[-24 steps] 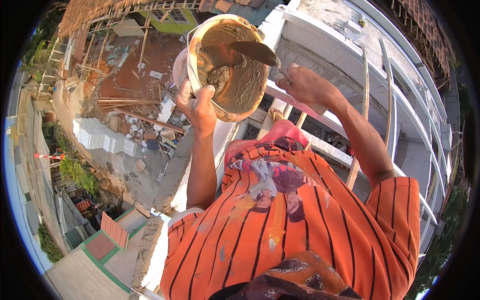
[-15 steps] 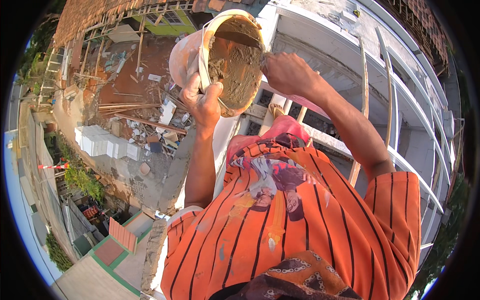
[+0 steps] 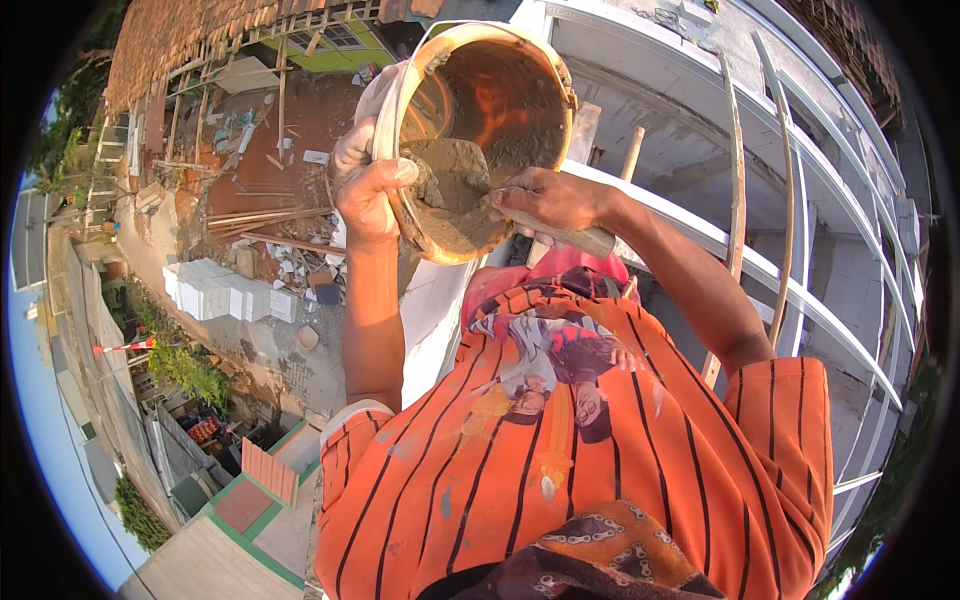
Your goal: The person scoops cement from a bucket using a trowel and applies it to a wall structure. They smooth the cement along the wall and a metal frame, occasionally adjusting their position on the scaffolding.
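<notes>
A mortar-smeared bucket [image 3: 552, 62] is held up in front of me, tipped so that its mouth faces me. My left hand [image 3: 372, 190] is closed on its left side, thumb over the rim. Wet grey-brown mortar [image 3: 440, 238] lies low inside and coats the walls. Over the bucket's lower right rim, my right hand [image 3: 560, 197] is wrapped round the wooden handle of a trowel [image 3: 592, 241]. The trowel's mortar-covered blade points up and left inside the bucket. Its exact edge is hard to make out against the mortar.
I am high up, above a white wall [image 3: 432, 310]. Far below on the left lie white blocks [image 3: 225, 288], timber planks [image 3: 270, 222] and rubble. To the right run pale beams and wooden poles [image 3: 733, 190] over open gaps. A tiled roof [image 3: 190, 40] stands at the far left.
The bucket has shifted right and tilted further, baring more of its inside. My right hand has come down and left to its lower rim, where the trowel now shows.
</notes>
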Available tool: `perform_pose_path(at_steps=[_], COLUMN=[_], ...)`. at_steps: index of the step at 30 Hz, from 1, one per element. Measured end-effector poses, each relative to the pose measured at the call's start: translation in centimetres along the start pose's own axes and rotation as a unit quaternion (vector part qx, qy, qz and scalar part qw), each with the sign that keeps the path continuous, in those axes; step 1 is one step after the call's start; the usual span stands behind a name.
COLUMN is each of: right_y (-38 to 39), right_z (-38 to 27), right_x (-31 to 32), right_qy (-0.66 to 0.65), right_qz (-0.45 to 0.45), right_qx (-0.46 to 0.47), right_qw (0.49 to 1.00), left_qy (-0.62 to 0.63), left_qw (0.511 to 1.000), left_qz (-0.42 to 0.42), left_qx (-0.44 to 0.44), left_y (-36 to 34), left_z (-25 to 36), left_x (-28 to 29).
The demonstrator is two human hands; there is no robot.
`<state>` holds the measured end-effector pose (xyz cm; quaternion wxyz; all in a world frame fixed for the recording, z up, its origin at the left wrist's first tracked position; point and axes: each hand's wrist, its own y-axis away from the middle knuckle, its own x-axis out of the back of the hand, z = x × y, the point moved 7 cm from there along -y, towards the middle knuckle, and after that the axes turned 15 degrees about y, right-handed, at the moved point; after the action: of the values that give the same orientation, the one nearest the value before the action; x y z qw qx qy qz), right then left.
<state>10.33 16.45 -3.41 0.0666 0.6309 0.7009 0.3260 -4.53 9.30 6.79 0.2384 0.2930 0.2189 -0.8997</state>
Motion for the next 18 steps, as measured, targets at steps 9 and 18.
perform_pose_path(at_steps=[9, 18], right_y=[-4.6, -5.7], right_z=[-3.2, -2.2], right_x=[1.4, 5.0], right_qy=[-0.341, -0.509], right_qz=[-0.055, 0.126], right_qx=[0.098, 0.150], right_qw=[0.933, 0.838], left_qy=[-0.076, -0.052], left_qw=[0.963, 0.905], left_qz=[0.224, 0.406], left_qx=[-0.131, -0.117], left_y=[0.9, 4.3], left_z=[-0.9, 0.0], left_x=[9.2, 13.9])
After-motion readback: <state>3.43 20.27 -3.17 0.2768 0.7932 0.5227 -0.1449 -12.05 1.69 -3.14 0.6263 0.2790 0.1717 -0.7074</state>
